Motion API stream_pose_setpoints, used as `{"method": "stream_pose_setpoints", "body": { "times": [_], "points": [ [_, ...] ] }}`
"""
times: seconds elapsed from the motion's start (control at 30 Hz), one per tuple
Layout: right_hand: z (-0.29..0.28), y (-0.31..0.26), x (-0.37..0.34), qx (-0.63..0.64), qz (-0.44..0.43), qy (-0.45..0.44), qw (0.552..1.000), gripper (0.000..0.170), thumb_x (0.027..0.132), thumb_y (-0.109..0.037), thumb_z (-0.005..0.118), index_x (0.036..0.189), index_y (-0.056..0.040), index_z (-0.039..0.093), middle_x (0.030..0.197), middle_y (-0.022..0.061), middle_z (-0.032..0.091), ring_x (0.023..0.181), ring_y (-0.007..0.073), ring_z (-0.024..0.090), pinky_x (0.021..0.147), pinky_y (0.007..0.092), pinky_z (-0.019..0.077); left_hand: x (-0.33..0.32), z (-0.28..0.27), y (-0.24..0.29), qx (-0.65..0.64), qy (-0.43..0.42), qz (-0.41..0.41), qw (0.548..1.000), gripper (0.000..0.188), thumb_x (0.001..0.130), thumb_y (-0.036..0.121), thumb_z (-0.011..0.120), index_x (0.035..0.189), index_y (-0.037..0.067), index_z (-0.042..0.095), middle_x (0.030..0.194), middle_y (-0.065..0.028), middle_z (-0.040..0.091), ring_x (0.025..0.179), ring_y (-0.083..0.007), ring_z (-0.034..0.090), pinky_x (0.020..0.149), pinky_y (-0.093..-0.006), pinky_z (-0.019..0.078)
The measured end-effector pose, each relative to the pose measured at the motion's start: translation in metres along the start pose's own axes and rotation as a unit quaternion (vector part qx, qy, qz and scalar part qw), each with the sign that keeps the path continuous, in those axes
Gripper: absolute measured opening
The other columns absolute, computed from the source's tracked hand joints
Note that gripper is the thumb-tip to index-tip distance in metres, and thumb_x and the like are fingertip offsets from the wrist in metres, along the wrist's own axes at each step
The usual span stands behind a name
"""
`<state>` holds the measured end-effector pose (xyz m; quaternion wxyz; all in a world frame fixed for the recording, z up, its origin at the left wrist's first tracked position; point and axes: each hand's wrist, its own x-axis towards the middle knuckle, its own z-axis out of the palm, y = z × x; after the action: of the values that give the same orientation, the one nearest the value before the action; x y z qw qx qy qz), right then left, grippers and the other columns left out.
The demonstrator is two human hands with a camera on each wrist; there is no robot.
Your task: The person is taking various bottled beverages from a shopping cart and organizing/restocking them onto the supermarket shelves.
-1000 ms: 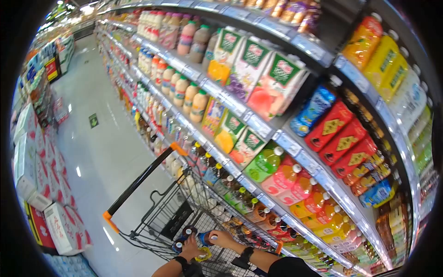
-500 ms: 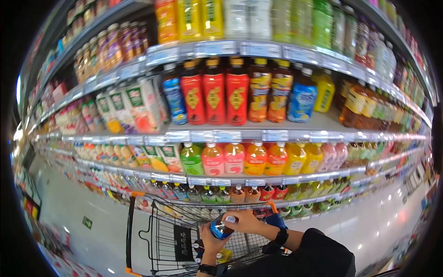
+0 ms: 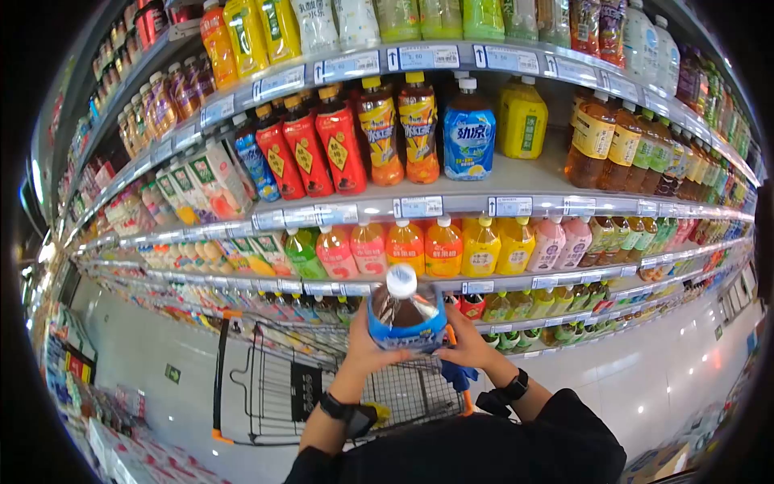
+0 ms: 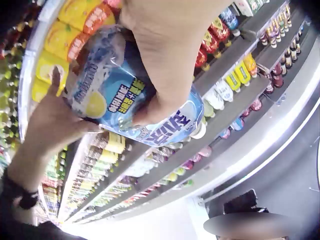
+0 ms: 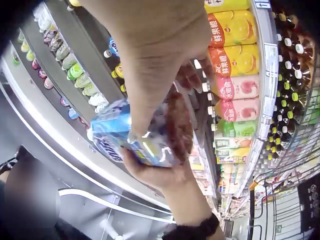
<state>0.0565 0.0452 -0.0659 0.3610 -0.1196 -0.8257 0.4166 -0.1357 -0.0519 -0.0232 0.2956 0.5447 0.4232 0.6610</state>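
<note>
A big drink bottle with a white cap, dark contents and a blue label is held up over the shopping cart, its cap towards the shelves. My left hand grips one side and my right hand the other. The left wrist view shows the label's lemon picture, with my left thumb across the label. In the right wrist view, the fingers of both hands wrap the bottle. On the shelf beyond stands a similar blue-labelled bottle, beside a yellow bottle.
The wire shopping cart stands below my hands, with something yellow inside. A shelf edge with price tags runs across ahead. Red-labelled bottles stand left on that shelf, amber bottles right. Juice bottles line the shelf below.
My view has swung from the aisle round to the shelves. The bottle has come up out of the cart; my right hand has moved from near its cap to its side.
</note>
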Motion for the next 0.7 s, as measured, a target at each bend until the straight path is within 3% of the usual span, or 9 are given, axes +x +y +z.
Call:
{"method": "stream_pose_setpoints", "body": {
  "times": [0.03,0.13,0.23,0.3,0.37,0.47,0.6,0.7],
  "points": [
    [-0.001,0.019,-0.008,-0.066,-0.037,0.000,0.997,0.090,0.061,-0.022,0.080,0.131,0.0027,0.030,0.123,0.0186,0.044,0.112,0.0294,0.047,0.094,0.0369,0.0379,0.007,0.012,0.009,-0.024,-0.003,0.013,1.000,0.098,0.048,0.028,0.086,0.128,-0.002,0.037,0.119,-0.0136,0.053,0.109,-0.0215,0.053,0.094,-0.0350,0.0406],
    [-0.010,0.002,-0.019,0.041,0.030,0.010,0.999,0.100,0.060,-0.025,0.082,0.135,0.0033,0.022,0.129,0.0208,0.041,0.119,0.0301,0.043,0.099,0.0390,0.0337,0.014,0.043,0.020,-0.032,-0.024,-0.007,0.999,0.095,0.048,0.028,0.086,0.125,-0.002,0.039,0.117,-0.0130,0.054,0.108,-0.0207,0.053,0.093,-0.0352,0.0408],
    [-0.018,0.023,-0.044,0.220,0.048,0.058,0.973,0.106,0.058,-0.027,0.085,0.137,0.0009,0.019,0.131,0.0171,0.040,0.122,0.0264,0.040,0.102,0.0398,0.0316,0.010,0.082,0.006,0.035,-0.019,0.081,0.996,0.093,0.046,0.031,0.086,0.122,-0.001,0.042,0.113,-0.0139,0.054,0.104,-0.0241,0.055,0.092,-0.0371,0.0408],
    [-0.032,0.039,-0.056,0.269,-0.002,0.037,0.962,0.108,0.055,-0.025,0.086,0.137,-0.0026,0.020,0.133,0.0147,0.039,0.123,0.0254,0.039,0.103,0.0399,0.0313,0.006,0.095,0.000,0.107,-0.072,0.068,0.989,0.093,0.045,0.031,0.086,0.122,0.001,0.042,0.116,-0.0147,0.051,0.108,-0.0253,0.051,0.094,-0.0385,0.0385],
    [-0.038,0.059,-0.075,0.235,-0.001,0.025,0.972,0.106,0.055,-0.021,0.086,0.137,-0.0045,0.020,0.134,0.0139,0.037,0.124,0.0241,0.038,0.103,0.0393,0.0329,0.006,0.107,-0.004,0.152,-0.116,0.048,0.980,0.093,0.045,0.029,0.085,0.123,0.002,0.042,0.118,-0.0152,0.049,0.112,-0.0258,0.048,0.096,-0.0380,0.0365],
    [-0.052,0.073,-0.081,0.188,0.006,0.006,0.982,0.103,0.057,-0.020,0.085,0.136,-0.0052,0.021,0.134,0.0136,0.038,0.123,0.0228,0.040,0.102,0.0387,0.0337,0.009,0.129,-0.015,0.133,-0.105,0.020,0.985,0.092,0.046,0.030,0.084,0.123,0.002,0.042,0.116,-0.0154,0.049,0.111,-0.0263,0.048,0.096,-0.0372,0.0368],
    [-0.101,0.060,-0.060,0.052,-0.074,-0.080,0.993,0.094,0.058,-0.015,0.084,0.133,-0.0043,0.029,0.129,0.0128,0.044,0.119,0.0215,0.044,0.102,0.0381,0.0351,0.032,0.147,-0.005,0.222,-0.145,0.096,0.959,0.086,0.045,0.031,0.082,0.119,0.005,0.048,0.116,-0.0151,0.050,0.107,-0.0318,0.050,0.093,-0.0380,0.0380],
    [-0.118,0.058,-0.033,0.287,-0.004,0.072,0.955,0.078,0.060,-0.025,0.082,0.123,-0.0010,0.044,0.121,0.0175,0.051,0.111,0.0293,0.052,0.095,0.0380,0.0409,0.060,0.152,0.008,0.229,-0.128,0.181,0.948,0.082,0.045,0.033,0.082,0.116,0.007,0.051,0.119,-0.0148,0.049,0.110,-0.0340,0.047,0.096,-0.0423,0.0349]
  ]
}}
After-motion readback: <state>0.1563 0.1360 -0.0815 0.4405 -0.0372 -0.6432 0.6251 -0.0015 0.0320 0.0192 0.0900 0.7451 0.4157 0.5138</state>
